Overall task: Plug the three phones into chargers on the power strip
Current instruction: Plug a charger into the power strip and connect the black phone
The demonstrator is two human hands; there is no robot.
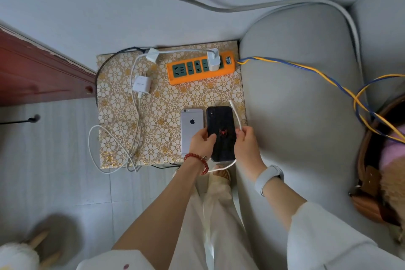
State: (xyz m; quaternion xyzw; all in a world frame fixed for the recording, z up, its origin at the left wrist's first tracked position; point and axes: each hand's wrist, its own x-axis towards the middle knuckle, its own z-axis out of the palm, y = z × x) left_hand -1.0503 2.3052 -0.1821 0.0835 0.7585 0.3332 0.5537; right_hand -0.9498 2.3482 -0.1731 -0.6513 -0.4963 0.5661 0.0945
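An orange power strip lies at the back of a small floral-topped table, with one white charger plugged in near its right end. Two other white chargers lie loose on the left with tangled white cables. A silver phone lies face down at the front. Beside it is a black phone with a red spider mark; my left hand grips its lower left edge. My right hand pinches a white cable whose free tip points up past the black phone's right side. I see only two phones.
A grey sofa cushion borders the table on the right. A blue and yellow cord runs from the strip across it to a brown basket. A red wooden frame stands at the left; tiled floor lies below.
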